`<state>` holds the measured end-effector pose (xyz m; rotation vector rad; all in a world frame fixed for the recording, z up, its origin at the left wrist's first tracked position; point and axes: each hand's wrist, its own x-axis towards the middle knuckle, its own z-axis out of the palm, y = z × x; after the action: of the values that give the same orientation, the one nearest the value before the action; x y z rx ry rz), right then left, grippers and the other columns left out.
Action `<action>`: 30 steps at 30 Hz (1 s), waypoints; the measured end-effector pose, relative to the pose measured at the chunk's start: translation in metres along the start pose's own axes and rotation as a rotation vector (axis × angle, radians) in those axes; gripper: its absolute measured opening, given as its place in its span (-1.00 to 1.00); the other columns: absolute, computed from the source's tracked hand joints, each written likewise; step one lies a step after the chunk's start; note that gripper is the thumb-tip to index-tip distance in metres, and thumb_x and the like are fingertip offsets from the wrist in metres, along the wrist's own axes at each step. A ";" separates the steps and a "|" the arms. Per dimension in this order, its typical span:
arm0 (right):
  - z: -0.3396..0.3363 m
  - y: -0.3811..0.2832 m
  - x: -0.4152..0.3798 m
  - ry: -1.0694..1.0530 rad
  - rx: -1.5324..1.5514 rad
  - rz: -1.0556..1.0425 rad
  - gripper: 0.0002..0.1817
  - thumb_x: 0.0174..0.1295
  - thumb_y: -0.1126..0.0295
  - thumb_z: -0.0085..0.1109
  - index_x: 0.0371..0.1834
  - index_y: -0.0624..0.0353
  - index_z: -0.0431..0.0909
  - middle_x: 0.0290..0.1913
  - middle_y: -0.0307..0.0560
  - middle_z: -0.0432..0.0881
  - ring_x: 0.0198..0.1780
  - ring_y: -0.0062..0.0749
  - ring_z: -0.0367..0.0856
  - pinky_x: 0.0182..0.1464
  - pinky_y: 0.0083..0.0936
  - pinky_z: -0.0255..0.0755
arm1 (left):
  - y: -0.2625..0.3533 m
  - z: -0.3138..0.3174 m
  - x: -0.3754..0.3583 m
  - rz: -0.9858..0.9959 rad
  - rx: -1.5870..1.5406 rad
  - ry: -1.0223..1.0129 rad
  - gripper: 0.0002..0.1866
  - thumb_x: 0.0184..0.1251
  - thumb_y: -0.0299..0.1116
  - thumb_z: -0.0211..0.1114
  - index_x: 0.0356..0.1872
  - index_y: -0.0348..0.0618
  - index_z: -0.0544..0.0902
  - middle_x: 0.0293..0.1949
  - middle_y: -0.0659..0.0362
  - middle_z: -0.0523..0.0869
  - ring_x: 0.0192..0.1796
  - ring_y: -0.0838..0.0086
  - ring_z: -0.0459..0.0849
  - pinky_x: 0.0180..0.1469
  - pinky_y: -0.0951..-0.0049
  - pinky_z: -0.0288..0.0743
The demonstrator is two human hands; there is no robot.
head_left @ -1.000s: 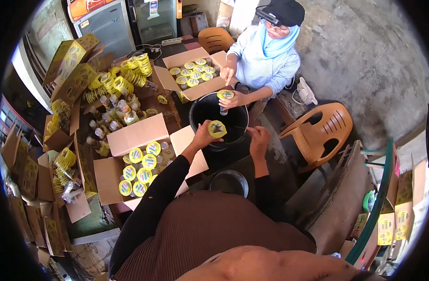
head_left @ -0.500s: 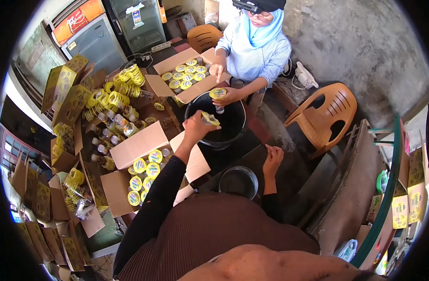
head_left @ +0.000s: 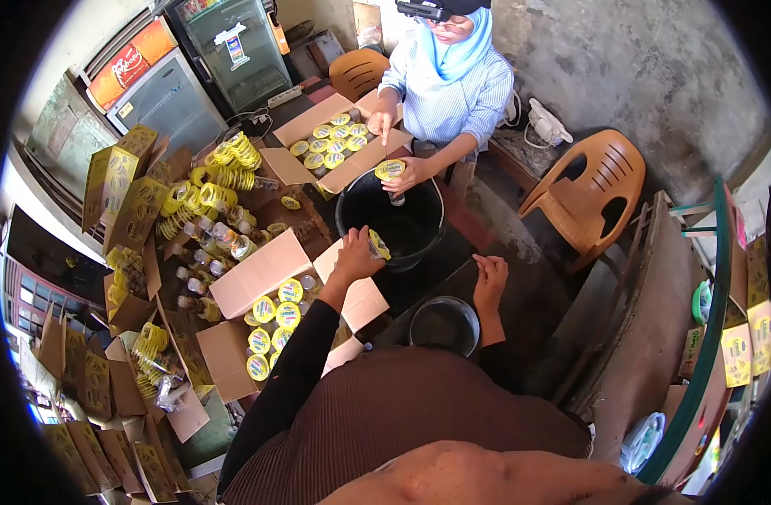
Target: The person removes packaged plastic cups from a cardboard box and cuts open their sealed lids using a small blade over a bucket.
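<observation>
My left hand point(head_left: 357, 255) is closed around a plastic cup with a yellow printed lid point(head_left: 379, 245), tilted at the near-left rim of a large black bucket point(head_left: 431, 240). To the right, my right hand point(head_left: 490, 282) is raised with its fingers drawn together; whatever they pinch, if anything, is too small to name. Below and between the hands stands a smaller pail point(head_left: 444, 326). Across the bucket, a co-worker's hand point(head_left: 413, 172) holds another yellow-lidded cup point(head_left: 390, 169) over the opening, while their other hand points a thin tool at its lid.
An open carton point(head_left: 225, 353) of yellow-lidded cups stands at my left, and another carton point(head_left: 288, 166) lies beyond the bucket. Stacked yellow lid rings point(head_left: 221, 198) and bottles point(head_left: 208, 252) crowd the left side. An orange plastic chair point(head_left: 583, 198) stands at right.
The view has shifted slightly. My left hand has turned the cup, so its lid now faces more to the side. My right hand stays raised, and the co-worker still holds their cup.
</observation>
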<state>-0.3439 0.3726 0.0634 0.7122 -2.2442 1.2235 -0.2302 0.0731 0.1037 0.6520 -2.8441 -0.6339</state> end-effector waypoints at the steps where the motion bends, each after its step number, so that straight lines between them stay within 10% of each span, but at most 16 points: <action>1: 0.003 -0.003 0.002 0.004 0.003 -0.001 -0.74 0.31 0.58 0.21 -0.04 -0.01 0.74 -0.18 -0.16 0.48 -0.09 -0.18 0.49 0.04 -0.21 0.36 | -0.001 0.000 -0.001 -0.014 -0.020 -0.015 -0.01 -0.13 -0.16 0.55 0.39 -0.23 0.27 0.21 -0.06 0.38 0.33 -0.05 0.38 0.17 -0.14 0.49; 30: 0.049 -0.050 -0.001 -0.216 0.046 -0.118 -0.72 0.22 0.55 0.25 -0.04 -0.01 0.73 -0.23 -0.21 0.51 -0.11 -0.27 0.53 -0.02 -0.27 0.31 | 0.002 -0.023 -0.004 0.157 0.019 -0.004 -0.18 0.00 -0.35 0.43 0.39 -0.22 0.36 -0.02 -0.17 0.54 -0.03 -0.13 0.64 0.00 0.02 0.59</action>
<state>-0.3190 0.3075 0.0695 1.0231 -2.3129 1.1936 -0.2218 0.0680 0.1252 0.4253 -2.8723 -0.5832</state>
